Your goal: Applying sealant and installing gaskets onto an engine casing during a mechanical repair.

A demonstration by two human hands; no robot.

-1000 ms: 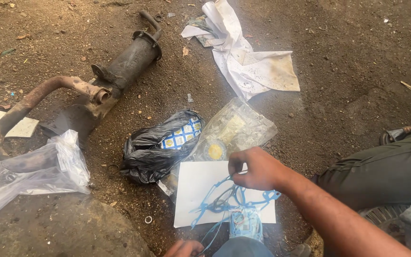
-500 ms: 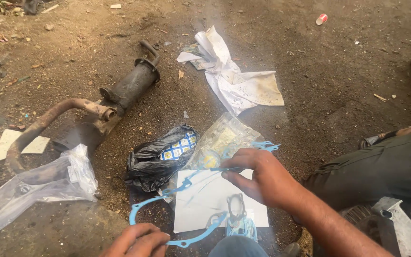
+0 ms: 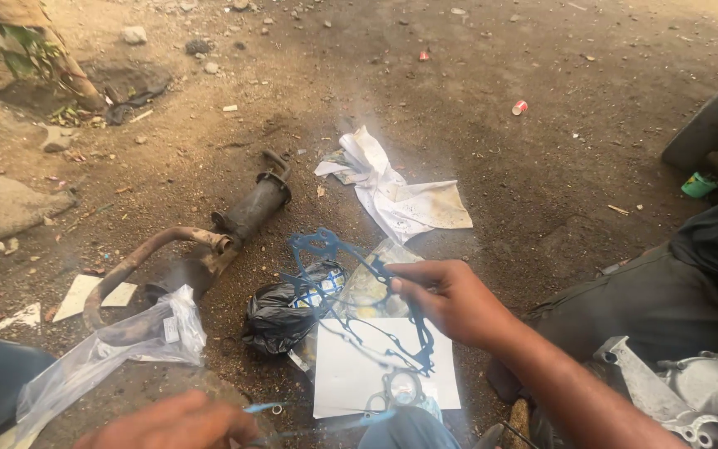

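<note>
Blue paper gasket [image 3: 351, 291] pinched in my right hand [image 3: 450, 301], lifted off the white card [image 3: 351, 378] so it hangs free; left hand [image 3: 172, 422] grips another thin blue gasket [image 3: 317, 416] low down.

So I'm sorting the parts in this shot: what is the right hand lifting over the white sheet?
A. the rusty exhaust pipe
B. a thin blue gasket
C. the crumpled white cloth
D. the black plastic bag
B: the right hand pinches a thin blue gasket by its edge, raised above the white sheet, while the rusty exhaust pipe, black plastic bag and crumpled white cloth lie untouched on the dirt.
</note>
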